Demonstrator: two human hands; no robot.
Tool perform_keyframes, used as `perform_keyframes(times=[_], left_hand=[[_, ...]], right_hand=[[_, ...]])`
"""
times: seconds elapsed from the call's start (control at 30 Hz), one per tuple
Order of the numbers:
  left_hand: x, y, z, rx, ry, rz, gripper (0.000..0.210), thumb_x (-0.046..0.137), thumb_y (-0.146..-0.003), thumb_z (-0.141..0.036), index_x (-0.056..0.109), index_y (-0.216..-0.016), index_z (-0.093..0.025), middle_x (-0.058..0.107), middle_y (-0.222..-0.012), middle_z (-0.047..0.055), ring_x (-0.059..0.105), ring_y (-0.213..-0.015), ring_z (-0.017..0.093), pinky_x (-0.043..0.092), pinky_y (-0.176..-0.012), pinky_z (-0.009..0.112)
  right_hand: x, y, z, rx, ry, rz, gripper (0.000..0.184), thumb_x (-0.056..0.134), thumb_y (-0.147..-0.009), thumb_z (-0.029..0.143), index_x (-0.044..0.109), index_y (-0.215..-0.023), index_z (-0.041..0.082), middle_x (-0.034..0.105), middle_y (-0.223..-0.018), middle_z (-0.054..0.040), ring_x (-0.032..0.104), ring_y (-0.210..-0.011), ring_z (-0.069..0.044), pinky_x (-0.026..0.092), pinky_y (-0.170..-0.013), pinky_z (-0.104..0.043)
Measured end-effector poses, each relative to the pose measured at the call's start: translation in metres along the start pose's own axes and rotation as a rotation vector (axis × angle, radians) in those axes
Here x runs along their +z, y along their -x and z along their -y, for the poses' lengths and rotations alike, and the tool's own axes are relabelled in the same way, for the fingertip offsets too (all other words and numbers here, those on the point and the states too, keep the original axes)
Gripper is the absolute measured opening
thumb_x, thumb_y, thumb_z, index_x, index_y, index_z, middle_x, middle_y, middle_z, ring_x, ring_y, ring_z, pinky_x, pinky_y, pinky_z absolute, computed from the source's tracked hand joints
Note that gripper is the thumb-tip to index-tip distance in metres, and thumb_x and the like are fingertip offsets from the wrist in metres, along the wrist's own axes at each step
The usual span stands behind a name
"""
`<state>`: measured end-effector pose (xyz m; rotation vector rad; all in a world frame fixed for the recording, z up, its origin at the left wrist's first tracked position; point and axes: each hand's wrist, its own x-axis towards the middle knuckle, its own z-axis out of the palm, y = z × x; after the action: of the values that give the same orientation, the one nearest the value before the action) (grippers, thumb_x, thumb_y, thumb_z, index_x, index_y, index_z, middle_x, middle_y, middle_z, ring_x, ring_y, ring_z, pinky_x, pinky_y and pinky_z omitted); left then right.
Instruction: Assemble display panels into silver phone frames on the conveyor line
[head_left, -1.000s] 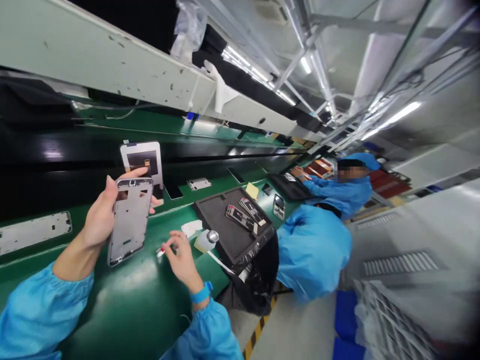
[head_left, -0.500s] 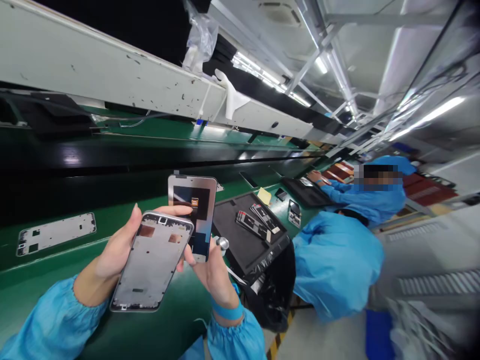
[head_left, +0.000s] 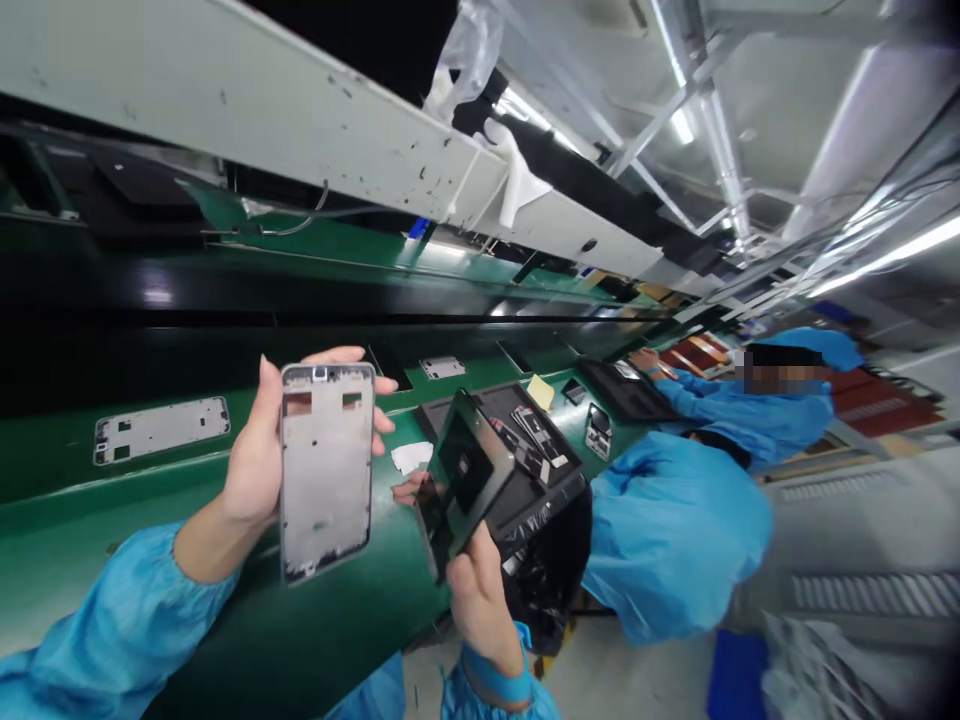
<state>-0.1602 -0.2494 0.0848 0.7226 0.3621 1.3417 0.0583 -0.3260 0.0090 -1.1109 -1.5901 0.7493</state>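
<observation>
My left hand (head_left: 253,462) is closed round a grey phone frame (head_left: 327,475), held upright with its thumb on the left edge and fingertips showing past the right edge. It has cut-outs near its top. My right hand (head_left: 481,592) grips a phone screen (head_left: 463,475), tilted, with a dark rectangular patch on its shiny face. Some of the right fingers show beyond its left edge. The two parts are apart. A white crumpled piece (head_left: 412,457) lies on the green bench behind them, between the two parts.
Another phone frame (head_left: 161,430) lies flat on the bench at left, a smaller-looking one (head_left: 442,367) farther back. A black tray (head_left: 559,490) holds several phone parts, with a yellow note (head_left: 540,392) beside it. Two co-workers in blue (head_left: 675,530) sit at right. A shelf beam (head_left: 300,110) runs overhead.
My hands have moved apart. The phone screen has gone right and tilted, out from behind the phone frame, which has turned more upright. The view has shifted slightly.
</observation>
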Motion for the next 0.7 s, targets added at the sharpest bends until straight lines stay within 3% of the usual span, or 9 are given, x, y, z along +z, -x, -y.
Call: perform_keyframes(times=[0.1, 0.2, 0.47, 0.7], left_hand=[[-0.005, -0.011, 0.007, 0.124, -0.042, -0.086, 0.056, 0.047, -0.104, -0.070, 0.064, -0.126, -0.022, 0.079, -0.113, 0.012, 0.077, -0.084, 0.024, 0.065, -0.073, 0.039], [-0.011, -0.016, 0.010, 0.183, -0.060, -0.103, 0.051, 0.053, -0.103, -0.068, 0.061, -0.126, -0.023, 0.078, -0.114, 0.010, 0.078, -0.087, 0.024, 0.067, -0.075, 0.039], [-0.015, -0.013, 0.002, 0.241, -0.134, -0.075, 0.051, 0.066, -0.096, -0.067, 0.063, -0.124, -0.025, 0.079, -0.117, 0.010, 0.080, -0.094, 0.030, 0.068, -0.080, 0.045], [-0.017, -0.008, -0.005, 0.215, -0.209, 0.026, 0.049, 0.076, -0.093, -0.059, 0.064, -0.123, -0.022, 0.077, -0.123, 0.014, 0.080, -0.102, 0.036, 0.068, -0.085, 0.050]], right_hand=[[-0.007, -0.002, 0.001, -0.088, 0.044, 0.114, 0.073, 0.066, -0.096, 0.069, 0.055, -0.159, 0.031, 0.068, -0.134, -0.0154, 0.072, -0.116, -0.037, 0.061, -0.101, -0.057], [-0.012, -0.006, 0.004, -0.149, 0.160, 0.155, 0.071, 0.075, -0.093, 0.061, 0.057, -0.157, 0.035, 0.065, -0.132, -0.0134, 0.070, -0.116, -0.034, 0.063, -0.096, -0.052], [-0.023, -0.013, 0.015, -0.199, 0.262, 0.248, 0.063, 0.076, -0.095, 0.053, 0.060, -0.154, 0.037, 0.065, -0.130, -0.0126, 0.070, -0.117, -0.032, 0.063, -0.097, -0.047], [-0.016, -0.026, 0.021, -0.159, 0.257, 0.302, 0.065, 0.078, -0.092, 0.056, 0.063, -0.152, 0.035, 0.066, -0.134, -0.0127, 0.070, -0.118, -0.032, 0.061, -0.100, -0.050]])
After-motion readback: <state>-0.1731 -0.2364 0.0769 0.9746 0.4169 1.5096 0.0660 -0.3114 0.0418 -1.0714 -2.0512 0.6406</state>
